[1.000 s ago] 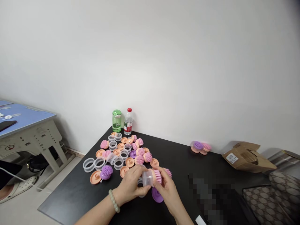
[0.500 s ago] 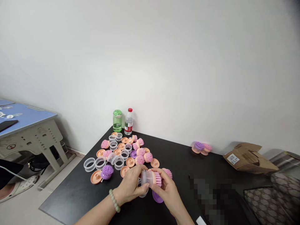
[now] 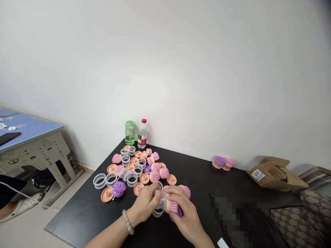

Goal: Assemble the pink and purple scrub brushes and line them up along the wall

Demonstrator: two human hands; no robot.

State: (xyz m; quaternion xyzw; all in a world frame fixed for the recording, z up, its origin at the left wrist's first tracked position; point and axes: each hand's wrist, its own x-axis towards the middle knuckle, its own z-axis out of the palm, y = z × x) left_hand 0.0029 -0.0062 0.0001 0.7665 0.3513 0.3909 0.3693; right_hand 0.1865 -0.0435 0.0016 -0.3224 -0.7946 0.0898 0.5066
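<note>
My left hand, with a beaded bracelet at the wrist, is closed on a clear plastic ring. My right hand wraps round a pink-bristled brush head with a peach base. The two pieces are pressed together, bristles pointing right; fingers hide part of the joint. Beneath them on the black table lie another clear ring and a purple disc, both partly covered. A further pink brush head sits just behind my right hand.
Several peach discs, clear rings and brush heads spread over the table's left side. A green bottle and a water bottle stand by the wall. Two assembled brushes and a cardboard box are at right.
The clear ring and brush head have tilted, bristles now angled lower. My right fingers have moved further over the brush head, and more of the clear ring below shows.
</note>
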